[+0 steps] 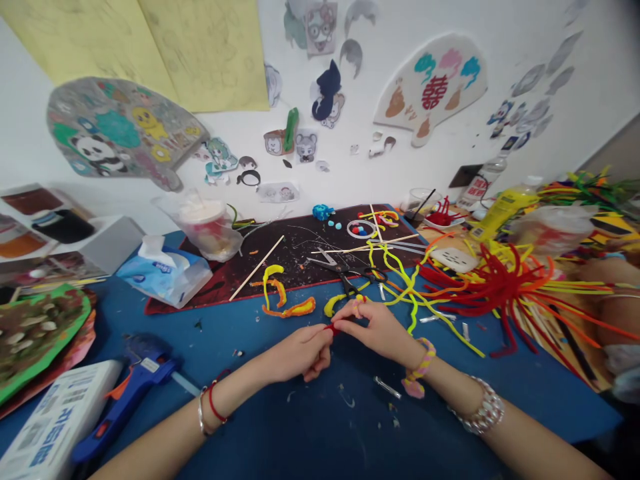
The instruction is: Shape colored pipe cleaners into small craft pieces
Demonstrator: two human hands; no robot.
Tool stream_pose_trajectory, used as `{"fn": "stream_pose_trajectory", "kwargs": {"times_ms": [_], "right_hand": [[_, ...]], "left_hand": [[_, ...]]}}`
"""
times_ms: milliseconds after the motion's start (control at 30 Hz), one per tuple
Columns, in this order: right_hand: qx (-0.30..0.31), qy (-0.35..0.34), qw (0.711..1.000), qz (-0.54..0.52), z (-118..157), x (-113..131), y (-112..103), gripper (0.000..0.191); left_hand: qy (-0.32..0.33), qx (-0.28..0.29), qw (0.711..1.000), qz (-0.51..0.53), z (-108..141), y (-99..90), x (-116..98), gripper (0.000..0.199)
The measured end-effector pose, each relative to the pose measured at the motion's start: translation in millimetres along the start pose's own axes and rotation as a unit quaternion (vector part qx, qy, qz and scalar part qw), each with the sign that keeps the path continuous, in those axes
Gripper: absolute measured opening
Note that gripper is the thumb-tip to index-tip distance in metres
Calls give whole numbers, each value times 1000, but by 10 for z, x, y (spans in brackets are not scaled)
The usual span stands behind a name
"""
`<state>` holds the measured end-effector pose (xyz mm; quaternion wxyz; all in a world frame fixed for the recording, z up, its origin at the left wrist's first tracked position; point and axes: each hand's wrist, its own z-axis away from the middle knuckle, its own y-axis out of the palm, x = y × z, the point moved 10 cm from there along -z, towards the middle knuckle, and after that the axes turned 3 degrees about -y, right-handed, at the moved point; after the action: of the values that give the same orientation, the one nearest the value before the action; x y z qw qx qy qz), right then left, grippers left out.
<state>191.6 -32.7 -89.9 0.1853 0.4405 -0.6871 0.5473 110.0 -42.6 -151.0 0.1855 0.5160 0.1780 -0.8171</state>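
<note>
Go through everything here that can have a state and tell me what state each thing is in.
Left bare hand, pinching the red pipe cleaner
Right bare hand, pinching the red pipe cleaner
Short red pipe cleaner, held between both hands
Blue plastic glue gun, lying on its side
Black-handled steel scissors, lying open
Blue plastic tissue packet, opened, tissue poking out
Red and orange pipe-cleaner bundle, fanned out

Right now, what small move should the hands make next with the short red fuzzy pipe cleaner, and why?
Probably a small twist of the short red fuzzy pipe cleaner, turning it between the fingertips. The left hand and right hand both pinch it, close together, so a twist seems the likeliest fine adjustment.
</note>
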Motion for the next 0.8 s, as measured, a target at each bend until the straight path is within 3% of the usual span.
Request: {"fn": "stream_pose_trajectory", "kwargs": {"times_ms": [100, 267, 433, 600, 800], "right_hand": [[-22, -44, 997, 56, 8, 87, -25, 8], [-56, -103, 978, 173, 49, 232, -14, 9], [-77, -135, 969, 192, 97, 312, 28, 10], [-115, -81, 981, 133, 132, 201, 15, 10], [-61, -7, 998, -1, 61, 72, 65, 9]], "left_hand": [[-4, -15, 1000, 15, -21, -17, 8, 33], [6, -89, 996, 1, -73, -115, 87, 31], [30, -136, 990, -2, -81, -155, 129, 39], [52, -148, 985, 70, -77, -185, 121, 38], [95, -114, 975, 167, -76, -175, 35, 33]]}}
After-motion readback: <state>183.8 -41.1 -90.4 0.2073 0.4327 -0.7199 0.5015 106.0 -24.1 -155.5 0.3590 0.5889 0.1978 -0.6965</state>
